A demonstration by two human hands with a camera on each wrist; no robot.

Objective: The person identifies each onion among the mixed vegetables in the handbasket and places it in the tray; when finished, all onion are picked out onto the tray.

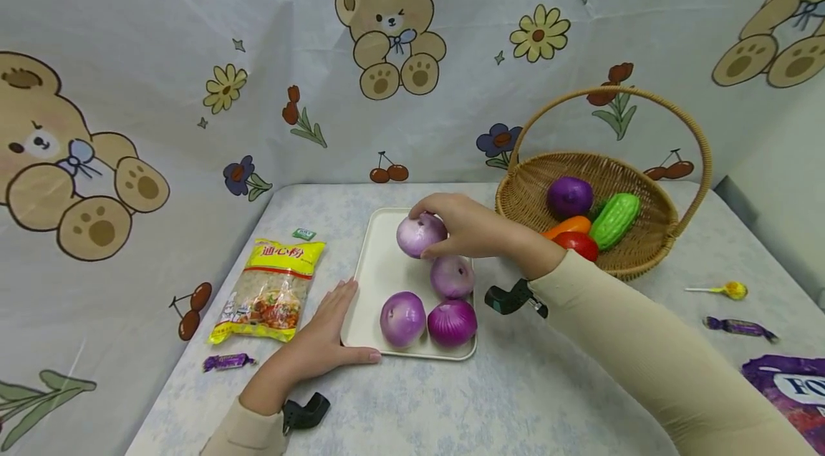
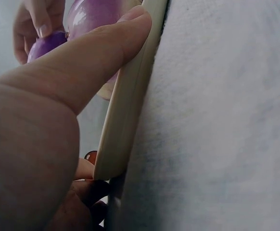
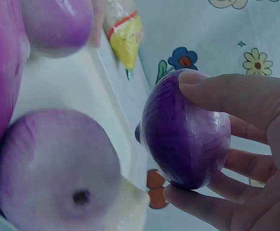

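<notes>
Right hand [image 1: 473, 227] curled round purple onion [image 1: 420, 234], above far end of white tray [image 1: 377, 277].
Left hand [image 1: 322, 341] flat, fingers straight, pressed to tray's near-left rim on counter [image 1: 548, 384]; three onions [image 1: 451, 277] already nearer, far corner bare beneath the held one.

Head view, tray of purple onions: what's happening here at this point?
A person's right hand grips a purple onion over the far end of a white tray; whether it touches the tray is unclear. Three more onions lie on the tray. The left hand rests flat against the tray's near-left edge. A wicker basket at the right holds another purple onion and other vegetables; a yellow packet lies left.
</notes>
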